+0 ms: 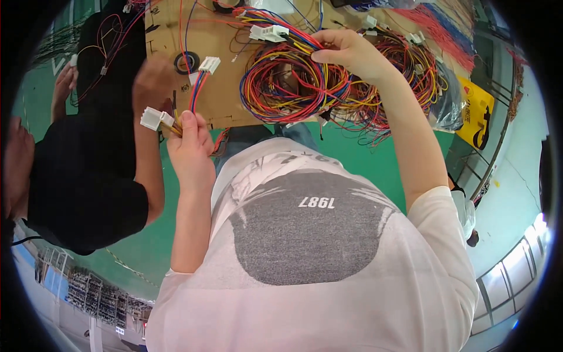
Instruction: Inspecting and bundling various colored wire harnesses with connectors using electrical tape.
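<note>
Near the left part of the board's front edge, my left hand (190, 141) is closed round a wire harness. Two white connectors stick out of it: one (210, 64) on red and blue wires, the other (153, 118) on yellow and dark wires. At the far middle, my right hand (346, 51) pinches a bundle of red, yellow and blue wires (302, 42) with its thumb and fingers. White connectors (270, 33) sit at the left end of that bundle. Below the right hand lies a large coil of multicoloured wires (281, 88) on the board.
A brown board (226, 108) bears a black tape roll (186, 62) and a second heap of coiled wires (410, 76). Red and blue cut wires (437, 35) lie at the far right, near a yellow bag (476, 111). A co-worker in black (94, 182) works close on my left.
</note>
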### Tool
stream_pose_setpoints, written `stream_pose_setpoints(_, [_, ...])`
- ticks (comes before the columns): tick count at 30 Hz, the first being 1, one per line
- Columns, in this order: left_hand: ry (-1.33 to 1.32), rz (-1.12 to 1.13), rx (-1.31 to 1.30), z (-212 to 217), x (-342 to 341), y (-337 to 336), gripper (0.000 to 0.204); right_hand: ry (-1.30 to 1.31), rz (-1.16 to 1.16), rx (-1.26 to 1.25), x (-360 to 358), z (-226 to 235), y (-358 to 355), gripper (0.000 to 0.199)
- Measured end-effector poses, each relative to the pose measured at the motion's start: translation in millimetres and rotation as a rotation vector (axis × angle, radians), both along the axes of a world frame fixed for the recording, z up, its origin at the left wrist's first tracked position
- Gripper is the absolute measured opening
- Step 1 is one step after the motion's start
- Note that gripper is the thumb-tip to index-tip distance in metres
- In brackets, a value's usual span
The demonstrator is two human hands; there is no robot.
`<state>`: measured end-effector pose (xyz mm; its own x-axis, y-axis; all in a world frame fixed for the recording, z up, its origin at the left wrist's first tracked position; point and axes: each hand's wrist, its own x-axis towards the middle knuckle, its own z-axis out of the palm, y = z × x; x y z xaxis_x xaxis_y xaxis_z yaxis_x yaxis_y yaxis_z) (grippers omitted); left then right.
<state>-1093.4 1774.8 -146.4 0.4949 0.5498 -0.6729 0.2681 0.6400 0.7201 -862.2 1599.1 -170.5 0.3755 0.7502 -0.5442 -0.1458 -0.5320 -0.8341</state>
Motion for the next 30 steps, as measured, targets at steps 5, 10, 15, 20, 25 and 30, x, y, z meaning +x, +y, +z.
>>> stream_pose_setpoints(5, [-0.022, -0.028, -0.026, -1.6, 1.8, 3.9, 0.027, 0.068, -0.078, 0.012, 6.6, -3.5, 0.0, 0.028])
stream_pose_setpoints(10, [0.015, -0.038, -0.018, 0.6, 3.8, 5.0, 0.029, 0.093, -0.074, 0.043, 8.5, -1.2, 2.6, 0.029])
stream_pose_setpoints(15, [0.003, -0.044, -0.047, -1.4, 5.7, 5.2, 0.031, 0.148, -0.109, 0.047, 12.3, -2.8, -0.3, 0.033])
stream_pose_setpoints(20, [0.033, -0.045, -0.027, -1.9, 3.6, 5.2, 0.029, 0.164, -0.126, 0.014, 14.4, -0.2, 0.4, 0.032])
stream_pose_setpoints(25, [0.139, -0.036, -0.001, -6.8, 3.2, 11.9, 0.032, -0.394, 0.232, -0.073, 9.4, 27.6, 11.5, 0.025])
stream_pose_setpoints(30, [0.020, -0.017, -0.031, -5.4, -9.0, 9.8, 0.030, -0.870, 0.541, 0.041, -34.4, 22.3, 1.7, 0.014])
